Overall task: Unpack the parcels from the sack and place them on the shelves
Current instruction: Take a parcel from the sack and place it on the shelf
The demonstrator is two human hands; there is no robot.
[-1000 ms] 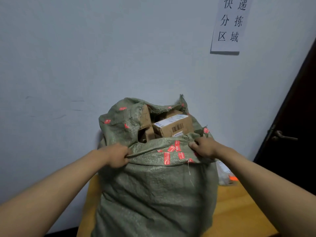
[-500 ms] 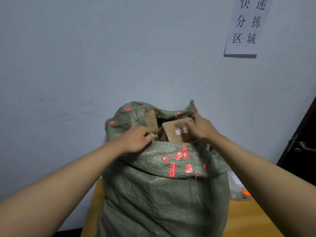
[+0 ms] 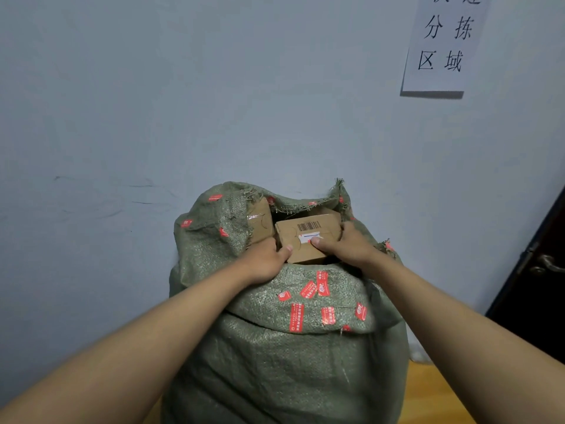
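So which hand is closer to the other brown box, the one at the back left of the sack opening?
Left. The left hand grips the front box at its left edge, just below the back box. The right hand holds the front box's right side, farther away.

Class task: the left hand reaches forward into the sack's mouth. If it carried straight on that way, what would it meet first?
Most likely the second cardboard box just beyond the left hand, left of the box it grips; depth is uncertain.
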